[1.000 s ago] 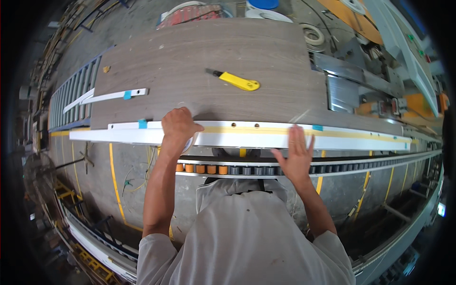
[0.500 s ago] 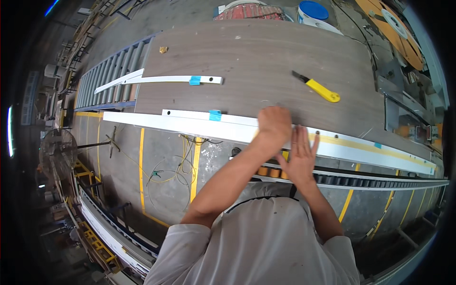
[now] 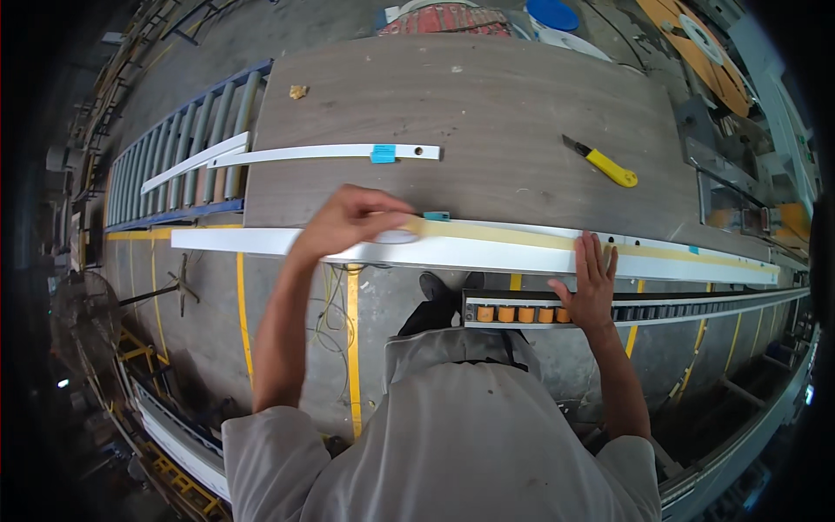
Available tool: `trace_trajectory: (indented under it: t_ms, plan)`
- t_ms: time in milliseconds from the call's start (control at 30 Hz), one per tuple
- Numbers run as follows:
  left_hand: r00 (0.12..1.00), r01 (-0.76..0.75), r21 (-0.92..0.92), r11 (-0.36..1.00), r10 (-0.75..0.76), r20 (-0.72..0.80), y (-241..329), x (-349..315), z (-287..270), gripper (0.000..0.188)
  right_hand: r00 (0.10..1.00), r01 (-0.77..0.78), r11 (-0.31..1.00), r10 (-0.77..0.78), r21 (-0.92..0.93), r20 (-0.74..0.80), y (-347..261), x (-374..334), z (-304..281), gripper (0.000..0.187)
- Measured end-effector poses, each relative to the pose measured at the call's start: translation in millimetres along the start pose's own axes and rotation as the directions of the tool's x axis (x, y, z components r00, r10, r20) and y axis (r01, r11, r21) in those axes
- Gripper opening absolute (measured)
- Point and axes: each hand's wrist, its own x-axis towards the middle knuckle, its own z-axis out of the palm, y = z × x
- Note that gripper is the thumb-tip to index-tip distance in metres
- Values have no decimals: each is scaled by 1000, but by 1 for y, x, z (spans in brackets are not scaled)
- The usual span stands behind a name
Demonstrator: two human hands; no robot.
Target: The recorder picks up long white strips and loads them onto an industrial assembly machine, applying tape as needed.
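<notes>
A long white profile (image 3: pixel 513 259) lies along the near edge of the brown table (image 3: pixel 391 96). My left hand (image 3: pixel 348 219) is closed on a roll of pale yellow tape (image 3: pixel 402 233) over the profile. From the roll a tape strip (image 3: pixel 513 236) runs right, along the profile. My right hand (image 3: pixel 593 291) lies on the profile with its fingers stretched out, pressing on the strip. Just beyond the roll a small blue piece (image 3: pixel 437 215) shows. Farther back lie a thin white bar (image 3: pixel 304 154) with a blue piece on it and a yellow utility knife (image 3: pixel 613 167).
At the left a roller conveyor (image 3: pixel 187 143) meets the table, with a white strip across it. A rail with orange rollers (image 3: pixel 526 314) runs near my waist at right. Behind the table stands a tub with a blue lid (image 3: pixel 553 13). Cables (image 3: pixel 329 300) lie on the floor.
My left hand has moved left from beside my right hand, drawing out tape along the profile. My right hand stays on the profile. The whole view has shifted slightly.
</notes>
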Motion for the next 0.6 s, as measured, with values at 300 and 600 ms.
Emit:
trace_trajectory:
  t_ms: [300, 600]
  plan:
    - [826, 534, 620, 574, -200, -526, -29, -80, -92, 33, 997, 66, 993, -70, -96, -42, 6, 1, -1, 85]
    - [868, 489, 715, 499, -197, -456, -55, -64, -87, 31, 996, -58, 995, 63, -76, 64, -19, 10, -19, 91]
